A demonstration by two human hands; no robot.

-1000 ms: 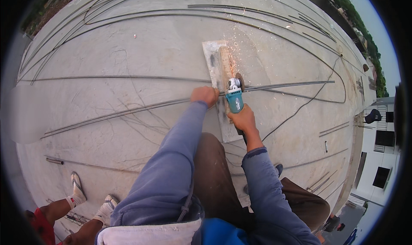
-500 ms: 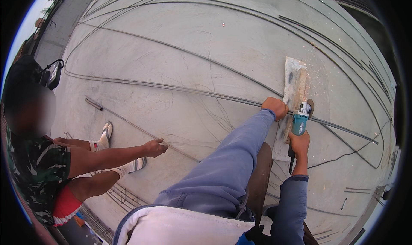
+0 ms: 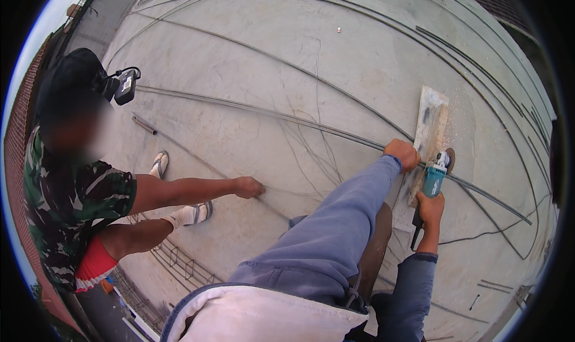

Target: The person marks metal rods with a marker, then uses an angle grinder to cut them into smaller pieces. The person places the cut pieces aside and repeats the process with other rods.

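The teal angle grinder (image 3: pixel 435 179) is located right of centre, over a flat grey board (image 3: pixel 426 114) on the concrete floor (image 3: pixel 239 78). Its cutting disc (image 3: pixel 451 160) sits at the right side of the tool head; fine sparks (image 3: pixel 459 119) scatter beyond it, away from the person. Both hands are closed. The right hand (image 3: pixel 430 208) is wrapped around the rear of the grinder body. The left hand (image 3: pixel 403 155) is clenched on the long steel bars (image 3: pixel 299 123), just left of the tool. Disc contact with the bars is too small to tell. A wooden strip (image 3: pixel 442 124) lies along the board. The bars cross the board and extend past the disc toward the lower right.

On the left, a co-worker (image 3: pixel 78 186) in a camouflage shirt and red shorts extends one closed hand (image 3: pixel 248 187) at a thin rod (image 3: pixel 200 160); whether it touches the rod cannot be determined. A short metal tube (image 3: pixel 144 124) lies near the rod's far end. A steel-rod cage (image 3: pixel 173 258) lies near the co-worker's feet
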